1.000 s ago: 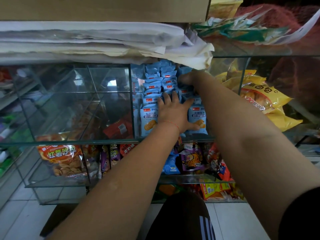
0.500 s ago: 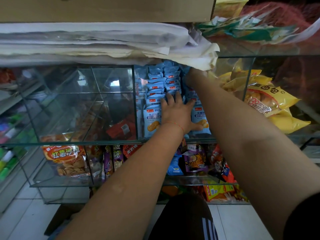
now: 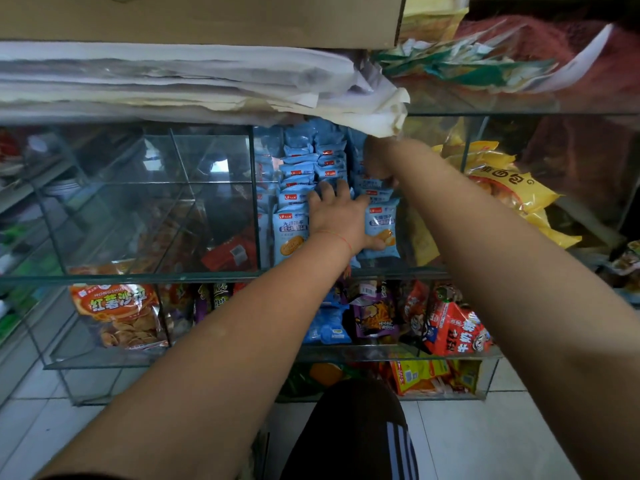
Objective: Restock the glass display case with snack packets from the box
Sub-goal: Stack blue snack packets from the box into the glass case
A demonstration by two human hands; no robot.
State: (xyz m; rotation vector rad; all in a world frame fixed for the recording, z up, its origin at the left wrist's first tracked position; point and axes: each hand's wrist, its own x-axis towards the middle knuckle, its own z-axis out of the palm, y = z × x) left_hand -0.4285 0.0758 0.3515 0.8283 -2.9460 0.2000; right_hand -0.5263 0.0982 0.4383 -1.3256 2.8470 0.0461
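The left hand [image 3: 341, 220] is lying flat, fingers spread, on the blue biscuit packets [image 3: 290, 233] in the middle compartment of the glass display case [image 3: 207, 274]. The right hand [image 3: 379, 161] is reaching to the back rows; I cannot tell its grip. The packets are probably being settled; next, fetching more from the box.

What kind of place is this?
Most likely a small snack shop: a glass display case split into compartments, rows of blue biscuit packets, and yellow bread bags alongside.
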